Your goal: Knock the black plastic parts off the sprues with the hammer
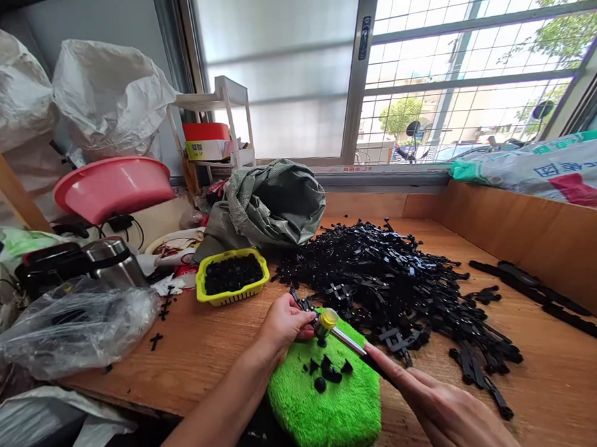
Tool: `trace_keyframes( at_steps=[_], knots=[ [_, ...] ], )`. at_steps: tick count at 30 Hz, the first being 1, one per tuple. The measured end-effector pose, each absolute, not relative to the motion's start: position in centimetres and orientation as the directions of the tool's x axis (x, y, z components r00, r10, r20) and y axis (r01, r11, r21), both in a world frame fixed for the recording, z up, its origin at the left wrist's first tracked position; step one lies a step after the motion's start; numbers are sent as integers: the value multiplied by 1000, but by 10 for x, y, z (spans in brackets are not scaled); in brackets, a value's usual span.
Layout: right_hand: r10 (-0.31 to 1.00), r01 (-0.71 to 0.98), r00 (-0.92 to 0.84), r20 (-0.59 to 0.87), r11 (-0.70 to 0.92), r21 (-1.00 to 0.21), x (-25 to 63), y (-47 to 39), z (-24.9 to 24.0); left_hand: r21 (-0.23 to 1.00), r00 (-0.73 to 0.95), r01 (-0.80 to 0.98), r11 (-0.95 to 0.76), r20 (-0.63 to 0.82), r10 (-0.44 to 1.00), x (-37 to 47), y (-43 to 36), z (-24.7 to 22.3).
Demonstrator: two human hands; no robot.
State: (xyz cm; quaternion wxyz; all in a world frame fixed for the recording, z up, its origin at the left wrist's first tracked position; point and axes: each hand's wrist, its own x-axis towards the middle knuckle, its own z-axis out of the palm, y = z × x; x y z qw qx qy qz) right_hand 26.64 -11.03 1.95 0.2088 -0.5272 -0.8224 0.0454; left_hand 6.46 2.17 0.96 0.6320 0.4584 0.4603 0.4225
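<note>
- A small black plastic part is being pinched in the left hand, just above the far edge of a green fuzzy pad.
- The right hand is gripping a small hammer, its yellow head touching the part.
- A few loose black pieces are lying on the pad.
- A big heap of black parts is sitting on the wooden table; a yellow basket is standing to the left.

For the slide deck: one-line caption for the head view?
Left hand holds black part, right hand taps it with small mallet over green pad.
</note>
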Motion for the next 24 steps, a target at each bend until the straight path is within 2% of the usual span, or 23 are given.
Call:
trace_keyframes(
  at_steps=[2, 7, 12, 15, 24],
  knots=[
    [890, 860, -359, 280, 432, -271, 265, -110, 24, 970, 219, -108, 217, -190, 957, 65, 22, 9],
    [807, 816, -253, 534, 475, -331, 271, -110, 38, 962, 216, -107, 252, -225, 950, 65, 22, 11],
    [883, 791, -200, 426, 402, -462, 279, -109, 25, 947, 256, -126, 296, -257, 932, 63, 23, 14],
    [896, 769, -158, 416, 376, -517, 282, -110, 13, 945, 272, -146, 293, -247, 930, 63, 23, 13],
    [901, 733, -202, 385, 400, -550, 278, -110, 16, 950, 248, -160, 268, -224, 942, 63, 24, 10]
  ],
)
